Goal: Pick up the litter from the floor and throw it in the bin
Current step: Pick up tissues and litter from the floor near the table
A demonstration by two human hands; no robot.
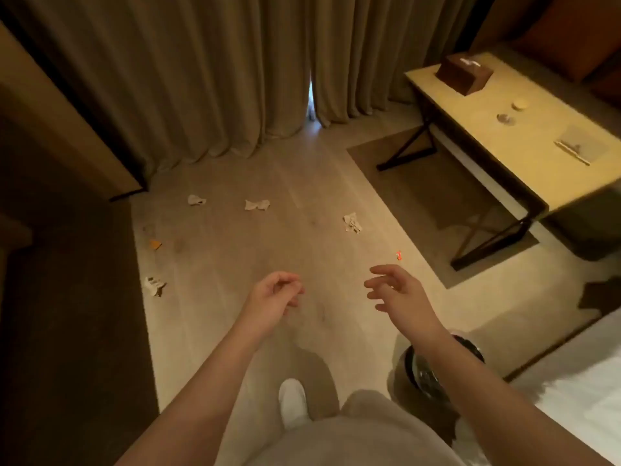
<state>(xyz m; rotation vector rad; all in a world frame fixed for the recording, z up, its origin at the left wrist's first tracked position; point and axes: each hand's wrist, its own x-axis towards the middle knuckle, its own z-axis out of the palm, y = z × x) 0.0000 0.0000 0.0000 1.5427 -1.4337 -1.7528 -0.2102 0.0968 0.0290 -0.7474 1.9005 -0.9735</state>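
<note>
Several crumpled white paper scraps lie on the wooden floor: one at the far left (196,199), one in the middle (256,205), one to the right (352,223) and one near the left edge (154,286). A small orange scrap (155,244) and a tiny red wrapper (399,255) lie there too. A dark round bin (416,368) stands at my lower right, partly hidden by my right forearm. My left hand (274,294) hovers with loosely curled fingers, holding nothing. My right hand (395,289) is spread open and empty, just below the red wrapper.
Long curtains (235,79) hang across the far side. A desk (524,136) with a tissue box (465,74) stands at the right over a rug. A dark cabinet (67,230) borders the left. A bed edge (578,398) shows at lower right. My white shoe (292,400) is below.
</note>
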